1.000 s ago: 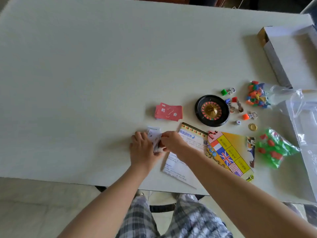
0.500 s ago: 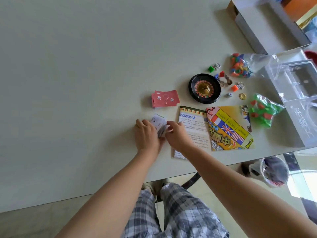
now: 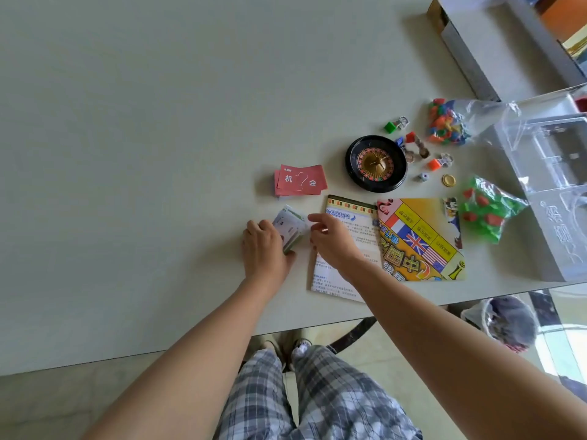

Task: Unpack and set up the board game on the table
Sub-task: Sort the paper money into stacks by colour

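Note:
My left hand (image 3: 264, 249) grips a small stack of white and green cards (image 3: 290, 228) on the table. My right hand (image 3: 333, 242) is right beside it, fingertips pinching at the stack's right edge. A pile of red cards (image 3: 300, 180) lies just beyond. The instruction sheet (image 3: 344, 249) lies under my right wrist, with the folded colourful game board (image 3: 419, 239) to its right. A black roulette wheel (image 3: 375, 162) sits behind them.
Loose pawns, a die (image 3: 422, 177) and a gold coin (image 3: 448, 180) lie right of the wheel. Two bags of plastic pieces (image 3: 446, 122) (image 3: 482, 211), a clear tray (image 3: 552, 192) and the open box (image 3: 495, 49) fill the right side. The table edge (image 3: 222, 344) is near me.
The view has swung left and down. My right hand has opened slightly away from the card stack, which my left hand still holds in place.

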A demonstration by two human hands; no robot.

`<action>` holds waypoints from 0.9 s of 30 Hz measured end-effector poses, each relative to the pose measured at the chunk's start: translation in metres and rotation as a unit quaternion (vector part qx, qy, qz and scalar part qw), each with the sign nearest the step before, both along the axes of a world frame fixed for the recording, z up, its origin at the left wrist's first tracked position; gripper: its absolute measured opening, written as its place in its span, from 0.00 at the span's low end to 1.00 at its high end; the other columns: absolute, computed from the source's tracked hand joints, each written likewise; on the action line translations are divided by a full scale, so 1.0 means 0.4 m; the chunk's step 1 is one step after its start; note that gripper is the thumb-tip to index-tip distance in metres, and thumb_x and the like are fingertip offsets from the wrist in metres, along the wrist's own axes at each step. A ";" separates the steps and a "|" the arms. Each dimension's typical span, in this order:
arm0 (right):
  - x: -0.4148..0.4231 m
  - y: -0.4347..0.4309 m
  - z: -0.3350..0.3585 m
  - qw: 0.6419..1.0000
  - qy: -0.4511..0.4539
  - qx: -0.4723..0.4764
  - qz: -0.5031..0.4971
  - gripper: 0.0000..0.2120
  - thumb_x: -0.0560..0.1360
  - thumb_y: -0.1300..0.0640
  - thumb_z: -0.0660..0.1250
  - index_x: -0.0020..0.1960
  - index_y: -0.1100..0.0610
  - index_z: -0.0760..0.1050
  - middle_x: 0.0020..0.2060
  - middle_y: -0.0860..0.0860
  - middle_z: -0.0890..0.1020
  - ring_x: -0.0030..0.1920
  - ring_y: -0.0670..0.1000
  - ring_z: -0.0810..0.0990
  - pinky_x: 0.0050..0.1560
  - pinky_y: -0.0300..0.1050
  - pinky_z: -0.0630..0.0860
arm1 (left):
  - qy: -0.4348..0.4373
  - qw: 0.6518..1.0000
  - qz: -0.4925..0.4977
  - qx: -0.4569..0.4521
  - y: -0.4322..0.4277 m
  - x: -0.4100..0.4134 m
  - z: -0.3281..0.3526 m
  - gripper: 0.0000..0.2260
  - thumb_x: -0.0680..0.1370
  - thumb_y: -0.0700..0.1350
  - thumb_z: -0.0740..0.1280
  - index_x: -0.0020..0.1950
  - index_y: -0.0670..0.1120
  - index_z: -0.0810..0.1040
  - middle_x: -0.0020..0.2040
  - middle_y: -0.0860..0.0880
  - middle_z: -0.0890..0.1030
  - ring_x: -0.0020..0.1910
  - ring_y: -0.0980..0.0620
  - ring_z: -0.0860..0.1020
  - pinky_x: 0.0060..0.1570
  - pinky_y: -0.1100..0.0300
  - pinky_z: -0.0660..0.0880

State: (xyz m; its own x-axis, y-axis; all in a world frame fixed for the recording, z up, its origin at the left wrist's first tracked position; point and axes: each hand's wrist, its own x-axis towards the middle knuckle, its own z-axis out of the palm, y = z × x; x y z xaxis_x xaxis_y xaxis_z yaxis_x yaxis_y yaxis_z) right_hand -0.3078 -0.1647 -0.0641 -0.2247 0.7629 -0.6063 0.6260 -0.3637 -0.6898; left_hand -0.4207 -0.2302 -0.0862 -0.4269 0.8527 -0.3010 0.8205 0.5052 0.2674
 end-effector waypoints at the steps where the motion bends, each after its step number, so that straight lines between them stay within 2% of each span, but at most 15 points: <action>1: 0.007 0.005 0.000 1.000 0.001 0.001 -0.004 0.20 0.76 0.66 0.56 0.67 0.57 0.71 0.55 0.55 0.77 0.49 0.54 0.79 0.37 0.43 0.75 | -0.025 0.999 0.015 0.023 -0.005 -0.003 -0.001 0.25 0.71 0.49 0.73 0.58 0.37 0.68 0.58 0.38 0.71 0.56 0.40 0.71 0.54 0.54 0.67; 4: 0.011 0.006 -0.003 1.000 0.005 0.006 0.019 0.20 0.77 0.67 0.55 0.67 0.58 0.72 0.55 0.56 0.78 0.47 0.55 0.80 0.41 0.47 0.77 | -0.108 0.988 0.075 0.077 -0.019 -0.017 0.005 0.22 0.69 0.45 0.75 0.54 0.35 0.70 0.54 0.36 0.75 0.53 0.36 0.73 0.48 0.51 0.67; 7: 0.003 0.000 -0.011 1.000 0.013 0.006 0.021 0.19 0.77 0.66 0.56 0.66 0.59 0.73 0.55 0.57 0.79 0.48 0.54 0.80 0.48 0.49 0.79 | -0.185 0.959 0.186 0.105 -0.027 -0.035 0.012 0.19 0.70 0.44 0.74 0.53 0.37 0.70 0.47 0.40 0.79 0.47 0.38 0.78 0.38 0.56 0.66; 10: -0.002 -0.005 -0.011 0.999 -0.013 0.039 0.030 0.19 0.77 0.65 0.58 0.66 0.57 0.72 0.55 0.56 0.78 0.48 0.51 0.78 0.45 0.42 0.76 | -0.230 0.934 0.249 0.109 -0.035 -0.052 0.023 0.17 0.71 0.44 0.73 0.54 0.40 0.71 0.44 0.47 0.77 0.44 0.42 0.78 0.38 0.58 0.68; 12: -0.006 -0.008 -0.012 0.995 -0.025 0.082 0.056 0.19 0.77 0.65 0.60 0.67 0.55 0.72 0.57 0.55 0.74 0.52 0.50 0.76 0.49 0.39 0.74 | -0.247 0.928 0.259 0.106 -0.040 -0.060 0.027 0.17 0.71 0.45 0.72 0.54 0.41 0.71 0.43 0.48 0.77 0.42 0.44 0.77 0.39 0.58 0.69; 15: -0.025 -0.016 -0.005 0.993 0.028 0.097 0.062 0.15 0.79 0.56 0.63 0.65 0.56 0.74 0.57 0.53 0.75 0.50 0.47 0.76 0.49 0.37 0.72 | -0.313 0.910 0.256 0.094 -0.041 -0.065 0.028 0.20 0.67 0.49 0.74 0.54 0.43 0.74 0.44 0.49 0.80 0.43 0.45 0.78 0.41 0.57 0.73; 17: -0.041 -0.021 0.004 0.993 0.117 0.023 0.022 0.15 0.79 0.51 0.63 0.61 0.58 0.77 0.53 0.55 0.80 0.47 0.48 0.78 0.48 0.41 0.75 | -0.413 0.869 0.251 0.102 -0.041 -0.058 0.028 0.25 0.61 0.52 0.73 0.54 0.44 0.76 0.46 0.46 0.84 0.46 0.44 0.82 0.46 0.49 0.80; 19: -0.050 -0.026 0.010 0.980 0.187 -0.067 0.005 0.20 0.77 0.46 0.65 0.55 0.64 0.78 0.48 0.63 0.81 0.45 0.51 0.79 0.51 0.54 0.79 | -0.498 0.825 0.245 0.109 -0.041 -0.043 0.033 0.23 0.62 0.48 0.72 0.56 0.43 0.78 0.49 0.41 0.84 0.48 0.41 0.83 0.49 0.44 0.81; 21: -0.042 -0.026 0.005 0.972 0.210 -0.103 -0.009 0.27 0.73 0.43 0.69 0.53 0.69 0.77 0.48 0.71 0.78 0.43 0.54 0.78 0.51 0.61 0.78 | -0.535 0.805 0.231 0.111 -0.038 -0.036 0.049 0.13 0.69 0.44 0.70 0.53 0.45 0.80 0.46 0.43 0.84 0.46 0.44 0.83 0.44 0.54 0.81; 22: -0.035 -0.024 0.006 0.967 0.225 -0.119 -0.023 0.25 0.74 0.45 0.69 0.53 0.70 0.77 0.47 0.71 0.79 0.43 0.55 0.79 0.50 0.58 0.80 | -0.544 0.800 0.227 0.111 -0.036 -0.035 0.059 0.10 0.71 0.43 0.68 0.51 0.46 0.80 0.44 0.45 0.84 0.43 0.48 0.83 0.40 0.59 0.80; 24: -0.022 -0.019 0.010 0.951 0.262 -0.157 -0.044 0.17 0.78 0.54 0.66 0.56 0.68 0.78 0.47 0.64 0.82 0.43 0.53 0.81 0.45 0.46 0.80 | -0.566 0.788 0.222 0.097 -0.036 -0.040 0.072 0.08 0.71 0.45 0.67 0.49 0.47 0.81 0.37 0.49 0.83 0.37 0.55 0.80 0.38 0.61 0.76; 26: -0.012 -0.014 0.013 0.942 0.280 -0.182 -0.040 0.14 0.78 0.58 0.65 0.57 0.67 0.78 0.47 0.61 0.82 0.44 0.54 0.81 0.46 0.44 0.80 | -0.586 0.773 0.229 0.074 -0.038 -0.049 0.079 0.08 0.71 0.47 0.68 0.49 0.46 0.80 0.36 0.49 0.81 0.33 0.56 0.77 0.36 0.62 0.73; 27: -0.011 -0.014 0.009 0.938 0.286 -0.190 -0.048 0.14 0.78 0.59 0.65 0.57 0.68 0.78 0.47 0.61 0.82 0.44 0.55 0.81 0.47 0.45 0.80 | -0.598 0.764 0.234 0.065 -0.041 -0.052 0.080 0.12 0.70 0.48 0.69 0.51 0.45 0.80 0.40 0.46 0.80 0.36 0.54 0.77 0.37 0.62 0.74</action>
State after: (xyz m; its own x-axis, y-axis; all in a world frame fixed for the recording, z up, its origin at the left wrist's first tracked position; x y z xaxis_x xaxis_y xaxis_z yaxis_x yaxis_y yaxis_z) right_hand -0.3122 -0.1701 -0.0603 -0.5378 0.5500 -0.6390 0.1448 -0.6864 -0.7126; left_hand -0.4415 -0.2465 -0.0540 -0.1795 0.7474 -0.6396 -0.3118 0.5735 0.7576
